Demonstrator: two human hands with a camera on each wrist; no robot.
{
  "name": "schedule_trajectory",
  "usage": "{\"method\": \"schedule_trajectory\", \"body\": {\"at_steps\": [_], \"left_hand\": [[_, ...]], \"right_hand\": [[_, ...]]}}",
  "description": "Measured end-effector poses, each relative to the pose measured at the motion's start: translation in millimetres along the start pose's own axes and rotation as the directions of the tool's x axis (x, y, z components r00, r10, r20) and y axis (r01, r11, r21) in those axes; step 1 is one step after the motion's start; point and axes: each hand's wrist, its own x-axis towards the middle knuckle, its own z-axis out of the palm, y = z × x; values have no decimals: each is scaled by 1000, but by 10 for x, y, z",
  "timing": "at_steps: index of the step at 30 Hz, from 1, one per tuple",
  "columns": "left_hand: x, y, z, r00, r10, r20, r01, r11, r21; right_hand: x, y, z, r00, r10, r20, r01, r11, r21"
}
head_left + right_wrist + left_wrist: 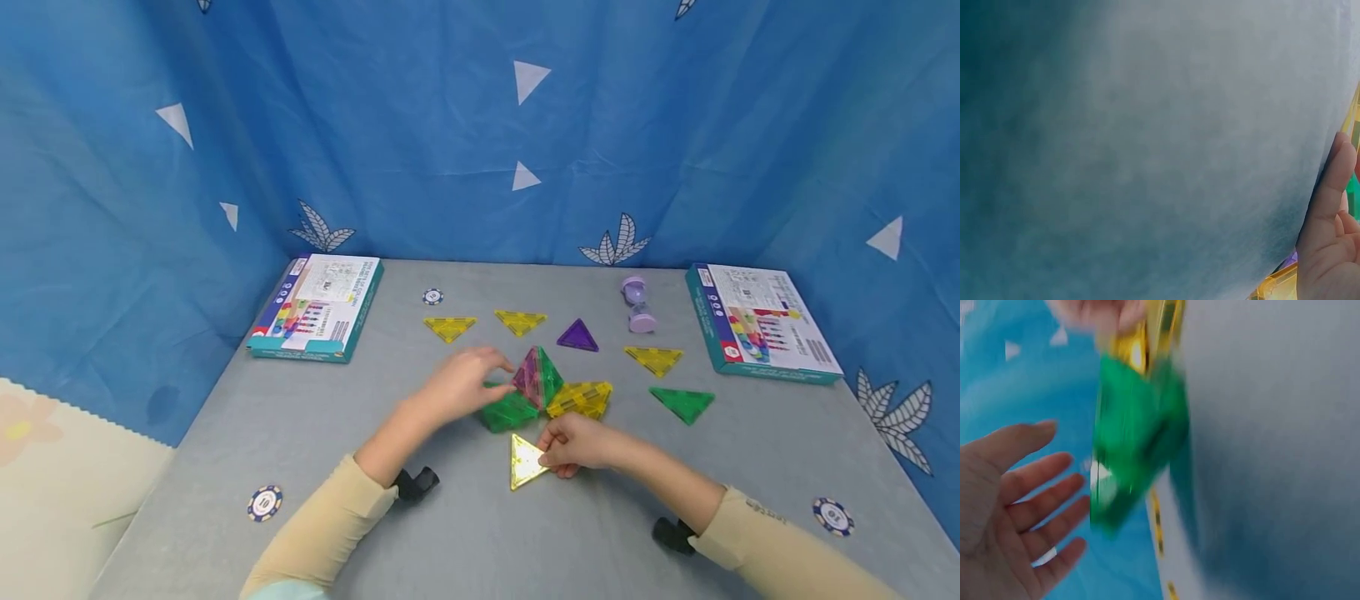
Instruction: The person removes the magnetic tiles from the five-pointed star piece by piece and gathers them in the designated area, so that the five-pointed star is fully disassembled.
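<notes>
Held tile: one yellow triangle (525,461), translucent, flat, with a bright glare across its face; near the middle of the table, one corner pinched. Clock directions below run from it, as the head view shows.
Right hand (577,446): at 3 o'clock, thumb and fingers narrowed on the tile's corner.
Left hand (463,385): between 10 and 11 o'clock, fingers spread wide, holding nothing, near the green piece; contact cannot be told.
Green piece (508,411): between 11 and 12, angular, translucent; blurred in the left wrist view.
Pyramid (551,379): 12 o'clock, upright, peaked, one purple-pink face and one green.
Yellow piece (581,400): between 1 and 2, raised, beside the pyramid.
Loose triangles, flat: yellow (450,328) at 11, yellow (521,322) at 12, purple (577,335) at 1, yellow (654,360) at 2, green (684,403) between 2 and 3.
Containers: two flat printed boxes with teal sides, one (318,304) at 10, one (776,329) at 2; contents hidden. Lilac hourglass (637,305) at 1, two rounded bulbs.
Chips, round, patterned rims: 11 (432,297), near 9 (265,503), 3 (833,517).
Surface: grey table (480,550), matt.
Backdrop: blue cloth (420,125), creased, printed with white triangles and leaves.
</notes>
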Motion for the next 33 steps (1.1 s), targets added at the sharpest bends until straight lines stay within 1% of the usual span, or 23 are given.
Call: {"method": "schedule_trajectory", "body": {"at_steps": [1,3,5,7,10,15,19,22,24,26,28,29,31,32,33], "left_hand": [[-46,72,39,999,26,23,-27,999,40],[-124,164,122,997,46,57,-52,992,115],[-171,199,189,997,35,74,-47,984,169],[-199,202,247,997,20,78,-35,980,197],[-213,187,302,998,13,61,-26,977,210],[-191,185,357,999,19,27,-25,969,244],[-193,187,384,1000,19,4,-20,971,238],[-208,170,409,1000,8,-9,-6,979,205],[-215,162,417,1000,-7,-12,9,983,184],[-221,154,421,1000,-17,-18,20,987,160],[-224,151,417,999,-30,-23,33,990,135],[-224,149,413,999,-36,-26,39,992,121],[-226,148,405,998,-46,-31,49,994,96],[-226,149,400,998,-51,-33,54,995,85],[-224,148,399,998,-57,-33,60,995,80]], "right_hand": [[1,-4,1,1000,4,-3,-4,1000,0],[7,-4,3,1000,17,-9,-17,1000,0],[17,-8,3,1000,26,-14,-26,1000,-1],[24,-8,3,999,32,-14,-32,999,-4],[27,-6,7,999,39,-14,-39,999,-3],[13,-7,8,999,46,-26,-46,999,11],[-38,18,-29,1000,24,-9,-23,999,42],[-151,19,-146,999,-27,20,25,997,69],[-260,-8,-294,997,-75,18,74,994,82],[-369,-58,-486,993,-114,-37,117,990,76],[-453,-97,-705,980,-127,-152,134,990,37],[-482,-109,-818,966,-123,-225,128,992,7],[-498,-101,-1021,923,-98,-373,75,994,-75],[-485,-79,-1107,899,-79,-430,34,993,-111],[-456,-44,-1182,881,-66,-468,-7,988,-152]]}}
